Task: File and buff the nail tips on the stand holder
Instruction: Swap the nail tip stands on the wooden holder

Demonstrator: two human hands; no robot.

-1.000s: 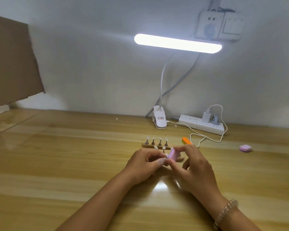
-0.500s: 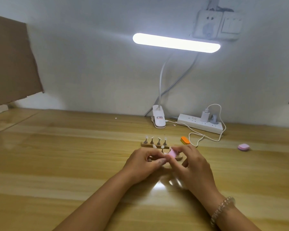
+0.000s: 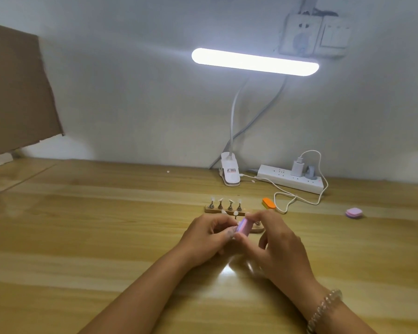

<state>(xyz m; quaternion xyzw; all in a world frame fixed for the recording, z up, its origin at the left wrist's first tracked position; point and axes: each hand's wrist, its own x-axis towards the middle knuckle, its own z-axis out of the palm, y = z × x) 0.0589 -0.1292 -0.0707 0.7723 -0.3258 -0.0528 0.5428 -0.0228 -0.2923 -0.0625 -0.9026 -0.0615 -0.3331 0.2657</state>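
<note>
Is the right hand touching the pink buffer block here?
Touching. In the head view the right hand pinches the pink buffer block between thumb and fingers.

Your right hand [image 3: 279, 244] pinches a pink buffer block [image 3: 243, 226]; an orange one [image 3: 268, 203] and a lilac pad [image 3: 354, 213] lie far right on the honey-streaked wooden table [image 3: 82, 237].

front stand holder [image 3: 257, 229] mostly behind hands, L [image 3: 206, 237] & R [image 3: 279, 242], what L pinches hidden

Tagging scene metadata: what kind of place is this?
Likely an indoor nail-craft desk: wooden table against a wall, clip-on lamp, power strip, and a stand holder of nail tips.
</note>
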